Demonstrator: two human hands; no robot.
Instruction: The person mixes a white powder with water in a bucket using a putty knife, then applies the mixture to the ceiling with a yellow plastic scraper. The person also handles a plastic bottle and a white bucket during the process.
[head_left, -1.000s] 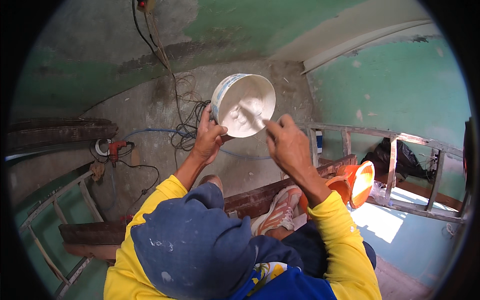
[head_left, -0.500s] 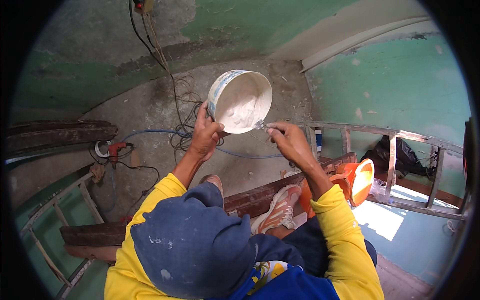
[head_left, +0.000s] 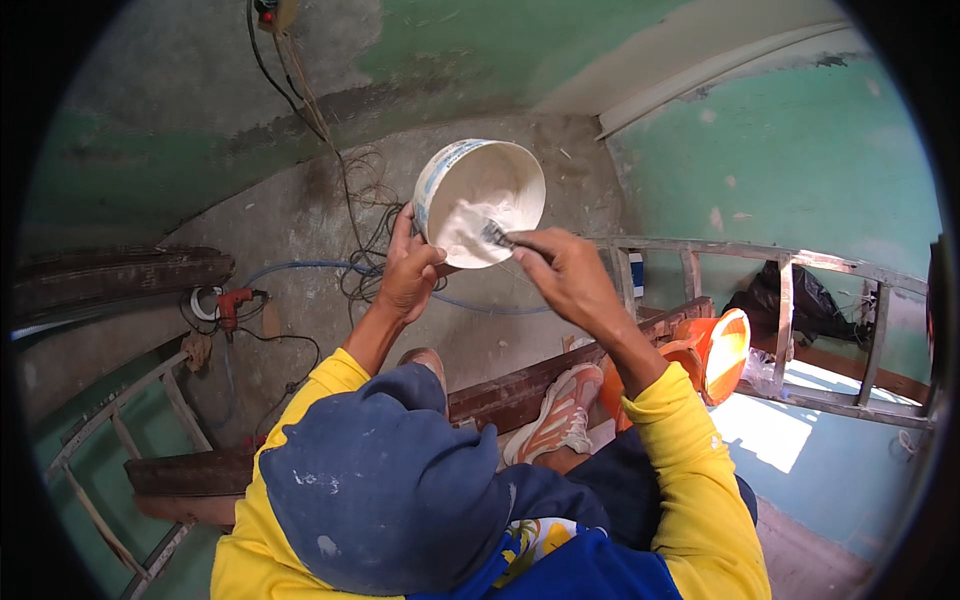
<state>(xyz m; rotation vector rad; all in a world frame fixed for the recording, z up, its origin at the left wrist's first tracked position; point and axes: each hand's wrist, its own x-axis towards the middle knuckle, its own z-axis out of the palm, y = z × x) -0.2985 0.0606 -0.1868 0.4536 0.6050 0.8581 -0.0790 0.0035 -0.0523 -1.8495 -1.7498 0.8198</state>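
My left hand [head_left: 406, 274] grips a round white bucket [head_left: 429, 190] by its lower left rim, thumb over the edge and fingers behind the wall. The bucket is tilted so its mouth faces me, and pale, thick putty [head_left: 462, 224] lies inside. In my right hand [head_left: 570, 277] is a small putty knife [head_left: 494, 234]; its grey blade touches the putty, and the handle is mostly hidden by my fingers.
Below me are a dark wooden plank [head_left: 520, 392] and my shoe. Orange buckets [head_left: 722, 352] stand beside a metal ladder [head_left: 690, 272] at the right. Tangled cables [head_left: 372, 262] and a red power drill [head_left: 234, 307] lie on the floor to the left.
My right hand has moved left and the putty knife has gone from the bucket's rim further into the putty. My left hand and the bucket stay nearly still.
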